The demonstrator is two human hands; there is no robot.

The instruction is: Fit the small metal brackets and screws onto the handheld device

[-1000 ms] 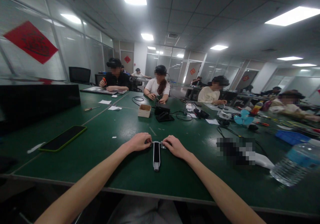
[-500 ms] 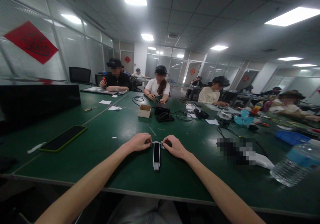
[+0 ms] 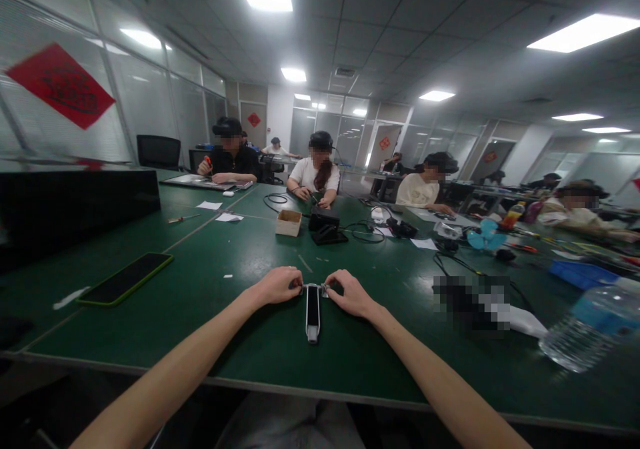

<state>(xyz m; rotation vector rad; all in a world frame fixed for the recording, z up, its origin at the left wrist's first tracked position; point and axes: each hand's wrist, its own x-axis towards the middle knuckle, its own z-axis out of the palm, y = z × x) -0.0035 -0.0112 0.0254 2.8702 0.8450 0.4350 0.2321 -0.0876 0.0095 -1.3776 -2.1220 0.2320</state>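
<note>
while both forearms reach in over the green table, the left hand is curled into a narrow pinch, fingertips closed on a small left side piece. right hand much the same: thumb and forefinger drawn close on a small, shiny right side piece. both pieces too small to make out further.

between the two grips: a slim device, lying on the table, long and narrow, pale frame, dark strip down its middle. far end about level with the fingertips; pale, blunt near end points toward the wearer.

beyond the grips, an open-topped box. well left of the left hand, a green-rimmed phone.
</note>
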